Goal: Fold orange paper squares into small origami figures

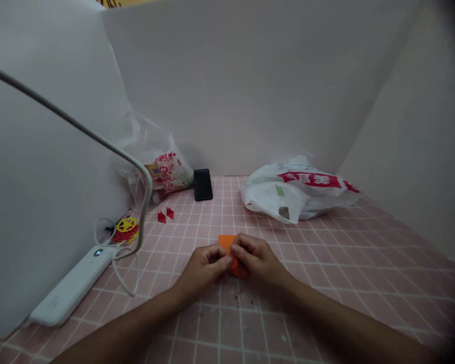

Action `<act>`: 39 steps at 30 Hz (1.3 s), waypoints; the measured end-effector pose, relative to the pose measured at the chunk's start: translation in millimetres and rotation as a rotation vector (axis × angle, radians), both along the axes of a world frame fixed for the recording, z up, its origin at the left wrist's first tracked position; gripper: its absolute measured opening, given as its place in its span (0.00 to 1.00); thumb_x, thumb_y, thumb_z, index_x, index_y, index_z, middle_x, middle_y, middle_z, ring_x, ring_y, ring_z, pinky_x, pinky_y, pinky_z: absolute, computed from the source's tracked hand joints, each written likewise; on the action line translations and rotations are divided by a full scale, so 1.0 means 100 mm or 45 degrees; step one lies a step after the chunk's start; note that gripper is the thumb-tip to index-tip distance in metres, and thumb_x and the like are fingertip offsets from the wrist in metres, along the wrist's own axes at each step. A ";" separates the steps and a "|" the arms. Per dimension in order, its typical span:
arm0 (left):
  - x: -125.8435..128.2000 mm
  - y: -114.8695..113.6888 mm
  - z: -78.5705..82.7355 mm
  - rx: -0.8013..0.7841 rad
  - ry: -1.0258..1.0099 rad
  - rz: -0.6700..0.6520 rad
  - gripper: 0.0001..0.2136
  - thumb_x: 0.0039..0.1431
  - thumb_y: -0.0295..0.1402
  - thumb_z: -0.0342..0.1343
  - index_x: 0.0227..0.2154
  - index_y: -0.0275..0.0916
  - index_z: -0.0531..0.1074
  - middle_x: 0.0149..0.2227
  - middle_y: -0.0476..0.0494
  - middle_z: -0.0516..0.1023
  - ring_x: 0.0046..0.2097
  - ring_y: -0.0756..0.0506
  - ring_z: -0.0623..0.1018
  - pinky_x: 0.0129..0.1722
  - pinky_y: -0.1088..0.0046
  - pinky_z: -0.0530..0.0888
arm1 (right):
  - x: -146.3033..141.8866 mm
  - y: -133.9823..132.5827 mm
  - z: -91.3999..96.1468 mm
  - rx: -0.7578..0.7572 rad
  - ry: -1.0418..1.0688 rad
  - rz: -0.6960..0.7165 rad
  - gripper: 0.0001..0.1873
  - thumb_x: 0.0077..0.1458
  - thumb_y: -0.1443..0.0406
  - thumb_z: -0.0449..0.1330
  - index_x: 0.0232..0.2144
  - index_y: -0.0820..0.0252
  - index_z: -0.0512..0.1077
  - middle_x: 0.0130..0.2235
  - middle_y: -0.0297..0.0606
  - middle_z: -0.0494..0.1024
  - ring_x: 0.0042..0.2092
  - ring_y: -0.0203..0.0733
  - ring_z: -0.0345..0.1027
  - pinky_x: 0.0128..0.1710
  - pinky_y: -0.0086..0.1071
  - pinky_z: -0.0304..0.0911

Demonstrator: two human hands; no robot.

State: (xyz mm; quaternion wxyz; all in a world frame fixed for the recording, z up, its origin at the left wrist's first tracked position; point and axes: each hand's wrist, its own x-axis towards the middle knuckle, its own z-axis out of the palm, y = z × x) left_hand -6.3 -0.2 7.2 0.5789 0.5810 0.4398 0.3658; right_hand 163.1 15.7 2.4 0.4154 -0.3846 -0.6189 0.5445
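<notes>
A small piece of orange paper (226,242) lies on the pink checked table (326,263) at the centre. My left hand (202,267) pinches its near left part with curled fingers. My right hand (257,258) presses and grips it from the right, fingers closed over it. Most of the paper is hidden under my fingers. Both forearms reach in from the bottom edge.
A white lamp base (70,288) with a bent arm and cable sits at the left. Red and yellow paper cut-outs (126,229) and two small red scraps (165,215) lie nearby. A black phone (202,184) and two plastic bags (296,189) stand at the back, within white board walls.
</notes>
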 end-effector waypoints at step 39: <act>0.04 0.00 -0.12 0.213 -0.089 0.192 0.15 0.61 0.45 0.55 0.28 0.38 0.65 0.22 0.51 0.72 0.23 0.50 0.72 0.25 0.76 0.68 | -0.11 -0.09 -0.10 -0.016 0.004 0.038 0.17 0.58 0.57 0.58 0.23 0.60 0.66 0.23 0.32 0.69 0.25 0.33 0.58 0.24 0.27 0.52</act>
